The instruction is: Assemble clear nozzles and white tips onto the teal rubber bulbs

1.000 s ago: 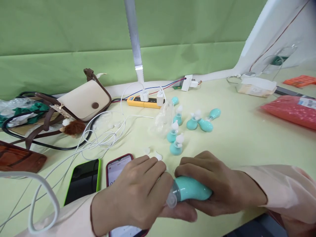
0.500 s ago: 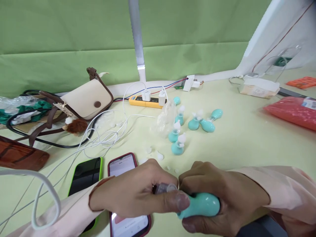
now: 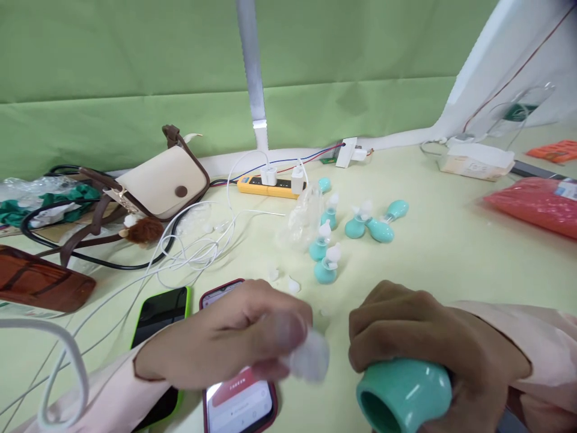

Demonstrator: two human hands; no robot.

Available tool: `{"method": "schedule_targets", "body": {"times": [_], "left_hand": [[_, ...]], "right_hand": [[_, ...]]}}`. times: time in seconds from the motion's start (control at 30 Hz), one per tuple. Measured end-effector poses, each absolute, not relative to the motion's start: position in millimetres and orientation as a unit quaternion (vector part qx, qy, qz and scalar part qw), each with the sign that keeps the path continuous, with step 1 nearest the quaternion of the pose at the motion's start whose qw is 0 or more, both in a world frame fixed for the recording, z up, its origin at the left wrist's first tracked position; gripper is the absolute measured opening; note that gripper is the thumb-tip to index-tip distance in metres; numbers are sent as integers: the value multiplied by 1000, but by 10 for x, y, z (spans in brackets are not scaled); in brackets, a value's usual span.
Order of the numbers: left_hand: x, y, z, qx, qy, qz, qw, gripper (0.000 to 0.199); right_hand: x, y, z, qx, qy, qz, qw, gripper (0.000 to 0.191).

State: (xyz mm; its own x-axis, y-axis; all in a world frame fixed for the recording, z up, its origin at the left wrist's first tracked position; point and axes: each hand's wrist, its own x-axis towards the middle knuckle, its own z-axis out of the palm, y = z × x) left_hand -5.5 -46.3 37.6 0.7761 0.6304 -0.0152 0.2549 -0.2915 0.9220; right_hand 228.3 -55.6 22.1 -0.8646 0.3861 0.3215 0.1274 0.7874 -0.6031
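Over the red-edged phone, my left hand pinches a translucent whitish piece, blurred by motion. To its right, my right hand wraps round a teal bulb, whose open dark mouth faces down and left. A gap separates the two hands. Beyond them several teal bulbs with clear or white tops stand or lie on the table, the nearest bulb upright. Small white pieces, one of them a drop-shaped piece, lie beyond my left hand.
A green-edged phone, looping white cables and a cream handbag are at left. A yellow power strip lies at the back beside a clear plastic bag. A tissue box and a red package are at right.
My hands have moved apart, and the translucent piece is now away from the teal bulb. The bulb has turned so that its open mouth shows.
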Motion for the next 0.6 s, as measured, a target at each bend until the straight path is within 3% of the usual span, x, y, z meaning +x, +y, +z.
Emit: {"method": "schedule_targets", "body": {"times": [0.07, 0.13, 0.23, 0.4, 0.6], "left_hand": [[-56, -381, 423, 799, 338, 193, 458, 46], [-60, -262, 427, 835, 410, 184, 316, 36], [-87, -61, 318, 873, 478, 29, 96, 35], [-144, 180, -34, 854, 517, -49, 24, 21], [-211, 273, -275, 854, 510, -105, 8, 29]], "right_hand": [[2295, -572, 250, -158, -914, 281, 247, 25], [2286, -575, 274, -191, -909, 247, 276, 23], [2261, -532, 306, -254, -895, 223, 292, 17], [2303, -369, 357, -328, -893, 217, 221, 9], [2397, -307, 353, -316, -913, 195, 167, 10]]}}
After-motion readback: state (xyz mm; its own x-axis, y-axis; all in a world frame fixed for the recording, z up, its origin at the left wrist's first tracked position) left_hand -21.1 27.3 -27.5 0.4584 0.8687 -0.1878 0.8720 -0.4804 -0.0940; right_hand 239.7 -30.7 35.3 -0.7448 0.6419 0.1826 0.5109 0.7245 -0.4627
